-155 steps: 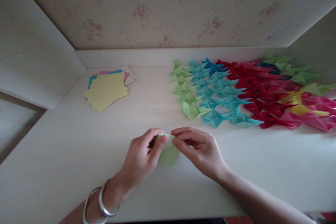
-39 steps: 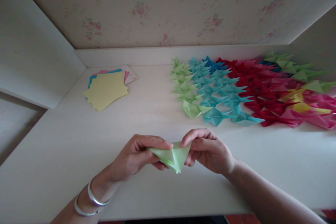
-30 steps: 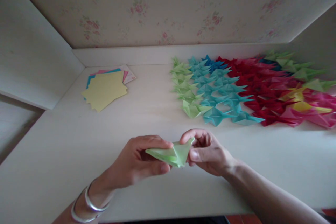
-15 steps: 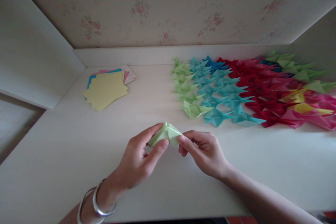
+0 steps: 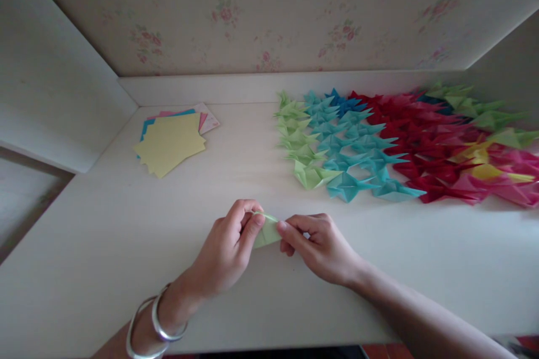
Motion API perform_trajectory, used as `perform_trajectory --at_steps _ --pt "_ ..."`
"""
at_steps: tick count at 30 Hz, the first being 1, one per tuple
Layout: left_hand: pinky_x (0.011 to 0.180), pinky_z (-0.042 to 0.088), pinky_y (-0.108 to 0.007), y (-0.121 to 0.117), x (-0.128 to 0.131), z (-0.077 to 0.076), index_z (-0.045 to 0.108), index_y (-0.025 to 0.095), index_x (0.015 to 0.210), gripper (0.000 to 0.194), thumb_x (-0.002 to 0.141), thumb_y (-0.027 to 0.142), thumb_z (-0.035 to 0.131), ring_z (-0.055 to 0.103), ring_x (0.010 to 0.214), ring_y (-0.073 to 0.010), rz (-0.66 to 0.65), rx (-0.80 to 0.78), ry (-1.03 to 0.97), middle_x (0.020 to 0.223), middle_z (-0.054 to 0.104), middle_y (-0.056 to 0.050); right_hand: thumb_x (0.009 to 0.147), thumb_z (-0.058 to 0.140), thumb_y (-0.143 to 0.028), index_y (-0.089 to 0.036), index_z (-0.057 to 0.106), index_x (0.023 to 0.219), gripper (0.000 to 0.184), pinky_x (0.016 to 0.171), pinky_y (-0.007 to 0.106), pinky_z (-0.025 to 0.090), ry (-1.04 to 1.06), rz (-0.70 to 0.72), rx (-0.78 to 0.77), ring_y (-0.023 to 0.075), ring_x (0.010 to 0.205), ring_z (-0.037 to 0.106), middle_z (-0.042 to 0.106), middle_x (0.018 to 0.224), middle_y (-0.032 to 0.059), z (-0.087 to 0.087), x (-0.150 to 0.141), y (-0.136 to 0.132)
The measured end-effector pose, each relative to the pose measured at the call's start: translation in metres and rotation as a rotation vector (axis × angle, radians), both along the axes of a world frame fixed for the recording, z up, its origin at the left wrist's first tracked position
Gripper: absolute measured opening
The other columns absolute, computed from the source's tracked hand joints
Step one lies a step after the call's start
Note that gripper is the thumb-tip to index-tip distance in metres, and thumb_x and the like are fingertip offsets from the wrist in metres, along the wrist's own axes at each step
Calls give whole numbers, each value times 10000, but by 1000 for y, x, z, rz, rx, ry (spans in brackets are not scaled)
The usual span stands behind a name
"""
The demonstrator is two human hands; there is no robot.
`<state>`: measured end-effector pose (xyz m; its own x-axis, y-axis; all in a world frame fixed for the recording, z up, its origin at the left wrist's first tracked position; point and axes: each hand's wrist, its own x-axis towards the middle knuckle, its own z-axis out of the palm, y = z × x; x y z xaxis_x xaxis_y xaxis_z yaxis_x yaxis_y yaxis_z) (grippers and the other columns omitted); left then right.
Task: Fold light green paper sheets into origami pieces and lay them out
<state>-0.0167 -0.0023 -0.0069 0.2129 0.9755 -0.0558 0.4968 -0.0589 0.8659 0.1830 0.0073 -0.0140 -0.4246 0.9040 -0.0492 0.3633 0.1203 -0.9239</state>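
Note:
A small folded piece of light green paper [image 5: 268,231] lies low over the white table [image 5: 105,235], pinched from both sides. My left hand [image 5: 227,252], with two silver bangles on its wrist, closes its thumb and forefinger on the paper's left end. My right hand [image 5: 320,247] pinches the right end with curled fingers. Most of the paper is hidden between the fingertips.
A stack of flat coloured sheets [image 5: 170,143], yellow on top, lies at the back left. Several folded paper figures [image 5: 400,134] in green, blue, red, pink and yellow spread across the back right. A floral wall [image 5: 269,11] and white side panels enclose the table.
The green paper was held up and turned between both hands a second ago. Now it is pressed flatter and lower near the table, and both hands have closed in on it.

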Motion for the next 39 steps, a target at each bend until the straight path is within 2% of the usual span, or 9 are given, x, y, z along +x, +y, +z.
perform_trajectory --at_steps 4,7,12,18,22,25,30,34,39 --pt "491 362 -232 0 2 3 535 218 986 248 1013 444 438 473 495 -108 -25 -91 -44 687 595 49 958 582 -392 -159 723 902 279 574 212 481 64 -3 -67 152 661 691 723 742 36 1 -2 0" --pt "507 368 -238 -1 4 4 534 214 961 266 1016 453 432 465 487 -103 -49 -117 -25 679 571 57 969 569 -379 -160 723 840 297 569 201 491 70 11 -145 158 655 724 732 695 33 3 -3 0" --pt "558 390 -249 -2 5 0 536 217 987 256 1026 438 415 524 557 -117 -47 -55 43 731 602 42 975 559 -370 -168 708 777 320 597 205 537 98 -11 -218 159 616 738 754 643 36 5 -5 -1" --pt "518 416 -230 -3 6 -4 523 232 1007 244 1029 443 404 540 532 -119 -47 -54 24 702 600 49 961 573 -389 -157 687 753 332 555 219 535 146 -43 -265 164 570 725 720 590 36 3 -6 -4" --pt "517 453 -224 -4 7 -5 519 238 998 248 1026 454 400 572 546 -123 -50 -65 -17 750 635 30 916 643 -421 -148 700 908 278 607 241 562 257 -2 -381 173 655 740 740 702 42 3 -7 -2" --pt "501 462 -219 -5 7 -5 527 238 1002 253 1017 466 417 591 529 -129 -68 -97 -35 699 629 36 867 711 -405 -148 699 1005 292 660 267 590 311 49 -454 177 698 744 748 736 37 5 -9 -1" --pt "486 459 -217 -3 5 -6 572 222 1109 301 987 481 479 604 507 -142 -64 -89 1 624 640 36 871 700 -435 -137 706 876 298 623 254 584 320 -6 -472 157 635 717 726 675 30 5 -8 -1" --pt "464 425 -210 1 3 -4 615 194 1166 383 973 505 501 573 481 -134 -51 -104 33 569 618 39 857 710 -470 -133 709 894 339 603 238 566 347 -59 -472 146 621 705 721 684 29 4 -5 1" --pt "451 391 -194 1 3 -2 547 195 1333 460 975 481 513 520 471 -116 -35 -121 -33 558 572 64 840 721 -492 -130 696 882 365 614 244 552 354 -79 -472 153 630 701 716 679 31 4 -3 3"
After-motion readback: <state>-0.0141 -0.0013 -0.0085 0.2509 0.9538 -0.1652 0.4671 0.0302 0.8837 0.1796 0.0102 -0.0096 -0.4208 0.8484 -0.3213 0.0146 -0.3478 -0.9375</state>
